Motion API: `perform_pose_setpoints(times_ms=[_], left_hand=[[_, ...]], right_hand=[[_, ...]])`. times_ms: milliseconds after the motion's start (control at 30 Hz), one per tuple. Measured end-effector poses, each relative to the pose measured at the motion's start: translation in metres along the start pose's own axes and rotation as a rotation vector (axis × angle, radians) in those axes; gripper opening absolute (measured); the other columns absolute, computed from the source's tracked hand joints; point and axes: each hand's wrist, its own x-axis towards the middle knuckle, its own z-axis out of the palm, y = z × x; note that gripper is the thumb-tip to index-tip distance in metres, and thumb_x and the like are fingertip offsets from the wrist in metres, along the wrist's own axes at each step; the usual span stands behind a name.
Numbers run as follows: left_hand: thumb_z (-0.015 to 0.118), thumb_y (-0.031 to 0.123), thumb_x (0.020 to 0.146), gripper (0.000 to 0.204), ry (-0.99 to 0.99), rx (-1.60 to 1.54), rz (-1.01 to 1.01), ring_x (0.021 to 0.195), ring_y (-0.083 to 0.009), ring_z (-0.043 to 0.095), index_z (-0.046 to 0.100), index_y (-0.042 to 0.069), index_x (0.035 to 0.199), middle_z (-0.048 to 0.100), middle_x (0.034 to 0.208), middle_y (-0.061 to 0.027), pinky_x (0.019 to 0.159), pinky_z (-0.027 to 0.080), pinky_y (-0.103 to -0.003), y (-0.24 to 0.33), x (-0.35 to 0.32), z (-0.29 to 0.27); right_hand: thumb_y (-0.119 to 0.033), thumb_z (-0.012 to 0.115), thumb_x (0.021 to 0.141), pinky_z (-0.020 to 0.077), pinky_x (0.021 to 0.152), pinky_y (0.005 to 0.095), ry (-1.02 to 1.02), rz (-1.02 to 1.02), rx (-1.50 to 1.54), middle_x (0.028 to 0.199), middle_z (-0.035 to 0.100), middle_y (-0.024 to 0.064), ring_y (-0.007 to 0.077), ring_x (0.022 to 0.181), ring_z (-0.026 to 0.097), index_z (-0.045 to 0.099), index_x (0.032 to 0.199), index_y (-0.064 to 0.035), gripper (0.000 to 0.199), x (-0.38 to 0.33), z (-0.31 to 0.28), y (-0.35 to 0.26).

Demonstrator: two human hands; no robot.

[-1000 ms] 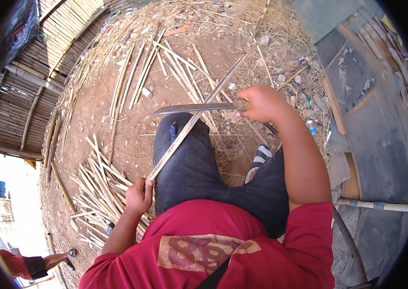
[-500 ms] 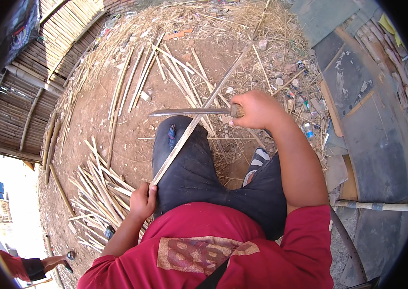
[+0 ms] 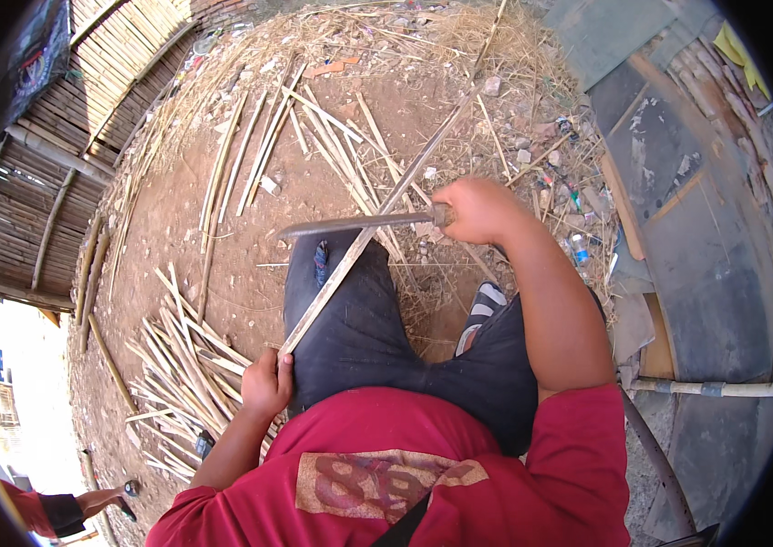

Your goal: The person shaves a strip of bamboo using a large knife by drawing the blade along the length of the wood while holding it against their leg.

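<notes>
A long bamboo strip (image 3: pixel 332 284) slants across my left thigh, from near my waist up to the far top edge. My left hand (image 3: pixel 267 382) is closed round its near end. In my right hand (image 3: pixel 478 211) is the handle of a machete (image 3: pixel 355 222), its long dark blade pointing left. The blade lies crosswise over the strip above my knee and appears to touch it. My right fingers are wrapped round the handle, which hides most of it.
A heap of split bamboo strips (image 3: pixel 184 378) lies on the dirt at my left. More loose strips (image 3: pixel 263 150) are scattered ahead. Dark boards (image 3: pixel 678 237) line the right side, a woven bamboo wall (image 3: pixel 31 205) the far left. Another person's leg (image 3: pixel 99 501) shows at lower left.
The machete has moved slightly up along the strip, its blade now tilted, with the handle end a little higher. My left hand keeps its hold on the near end.
</notes>
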Motion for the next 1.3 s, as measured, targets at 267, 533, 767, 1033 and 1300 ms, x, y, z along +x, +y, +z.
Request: perform_pose_setpoints(times_ms=[267, 533, 767, 1033, 1300], left_hand=[[0.055, 0.031, 0.102, 0.033, 0.0, 0.077, 0.02, 0.067, -0.0508, 0.06, 0.051, 0.002, 0.085, 0.062, 0.071, -0.0269, 0.06, 0.046, -0.057, -0.003, 0.003, -0.008], [0.055, 0.03, 0.103, 0.033, 0.028, 0.056, 0.044, 0.067, -0.0518, 0.059, 0.052, 0.002, 0.085, 0.06, 0.07, -0.0275, 0.059, 0.045, -0.057, -0.009, 0.014, -0.001], [0.056, 0.03, 0.102, 0.033, 0.027, 0.042, -0.002, 0.065, -0.0513, 0.059, 0.051, 0.002, 0.084, 0.06, 0.069, -0.0274, 0.058, 0.045, -0.057, 0.0, -0.002, -0.005], [0.056, 0.031, 0.102, 0.034, 0.024, 0.083, 0.015, 0.064, -0.0493, 0.06, 0.052, 0.003, 0.084, 0.061, 0.068, -0.026, 0.057, 0.045, -0.056, 0.002, 0.004, -0.012], [0.056, 0.032, 0.102, 0.034, -0.013, 0.09, 0.042, 0.064, -0.0499, 0.06, 0.052, 0.003, 0.086, 0.061, 0.068, -0.0263, 0.058, 0.045, -0.057, 0.007, 0.018, -0.012]], right_hand=[[-0.026, 0.075, 0.075, 0.0547, 0.088, 0.0464, 0.194, 0.058, 0.049, 0.103, 0.073, 0.0196, 0.0375, 0.1, 0.069, 0.073, 0.115, -0.0127, 0.042, 0.006, 0.018, 0.02], [-0.025, 0.074, 0.073, 0.0559, 0.084, 0.0463, -0.027, 0.108, 0.149, 0.102, 0.073, 0.0177, 0.0349, 0.097, 0.071, 0.074, 0.112, -0.0119, 0.041, 0.013, 0.032, 0.045], [-0.024, 0.074, 0.076, 0.0564, 0.084, 0.0459, 0.048, -0.105, -0.176, 0.098, 0.073, 0.0172, 0.0368, 0.097, 0.07, 0.074, 0.11, -0.0111, 0.037, -0.003, 0.016, -0.021], [-0.022, 0.072, 0.076, 0.0557, 0.08, 0.048, 0.159, 0.023, 0.001, 0.094, 0.073, 0.0165, 0.0369, 0.092, 0.07, 0.073, 0.102, -0.0084, 0.029, 0.007, 0.025, 0.002], [-0.021, 0.074, 0.076, 0.0563, 0.086, 0.0448, 0.13, 0.191, 0.067, 0.103, 0.073, 0.0182, 0.0363, 0.101, 0.069, 0.073, 0.111, -0.0074, 0.038, 0.007, 0.029, 0.055]])
